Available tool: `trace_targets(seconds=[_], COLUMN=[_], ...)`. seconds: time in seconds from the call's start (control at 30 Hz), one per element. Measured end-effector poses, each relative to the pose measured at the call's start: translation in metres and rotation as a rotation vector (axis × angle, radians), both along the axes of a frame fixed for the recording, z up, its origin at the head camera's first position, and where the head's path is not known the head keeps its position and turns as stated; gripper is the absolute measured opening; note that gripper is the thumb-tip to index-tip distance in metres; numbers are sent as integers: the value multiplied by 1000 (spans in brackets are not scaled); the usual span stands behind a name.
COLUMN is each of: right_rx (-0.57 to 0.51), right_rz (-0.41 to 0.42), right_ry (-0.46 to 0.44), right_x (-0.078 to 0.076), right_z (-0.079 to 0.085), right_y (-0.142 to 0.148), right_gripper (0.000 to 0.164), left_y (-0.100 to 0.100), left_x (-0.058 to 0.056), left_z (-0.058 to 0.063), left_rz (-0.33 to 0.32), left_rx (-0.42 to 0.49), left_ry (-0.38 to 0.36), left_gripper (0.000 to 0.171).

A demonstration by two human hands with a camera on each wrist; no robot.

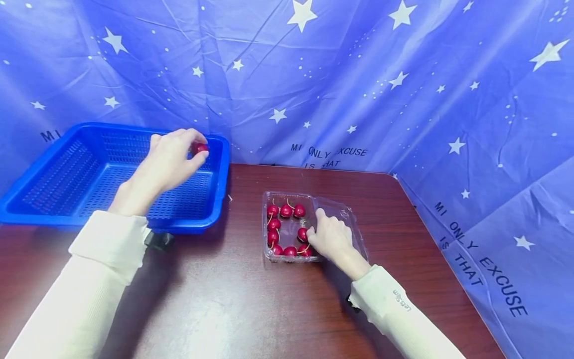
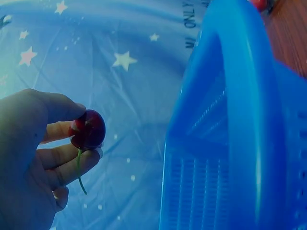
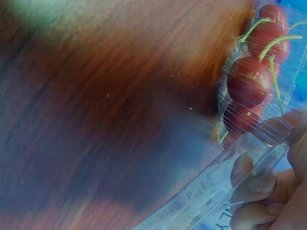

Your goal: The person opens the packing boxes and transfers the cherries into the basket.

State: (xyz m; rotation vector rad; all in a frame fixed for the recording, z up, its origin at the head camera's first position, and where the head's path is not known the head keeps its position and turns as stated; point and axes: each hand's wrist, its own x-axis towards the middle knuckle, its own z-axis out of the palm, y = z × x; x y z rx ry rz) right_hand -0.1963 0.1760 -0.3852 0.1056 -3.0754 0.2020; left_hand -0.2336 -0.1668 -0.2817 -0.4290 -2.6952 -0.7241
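Cherry (image 1: 201,148): aloft near basket (image 1: 218,194); I judge it light, firm, slick, easily bruised; best held by its round sides, stem (image 2: 78,165) free.
Left hand (image 1: 172,157): pinching cherry.
Right hand (image 1: 333,238): gripping box (image 1: 288,233) edge; plastic probably flexes.

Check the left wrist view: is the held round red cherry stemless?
No, a thin green stem extends from the cherry the left hand pinches.
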Motion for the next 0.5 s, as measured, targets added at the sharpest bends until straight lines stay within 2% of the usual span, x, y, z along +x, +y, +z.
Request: trace_targets(seconds=[0.3, 0.5], right_rx=[3, 1], right_rz=[7, 4], right_ry=[4, 6], right_x=[0, 0], right_z=[0, 1], right_y=[-1, -1], right_gripper=[26, 26], left_y=[-30, -45], left_x=[2, 1], left_z=[-3, -15], left_rz=[60, 96], left_rx=[18, -12], left_ry=[-61, -122], left_gripper=[29, 31])
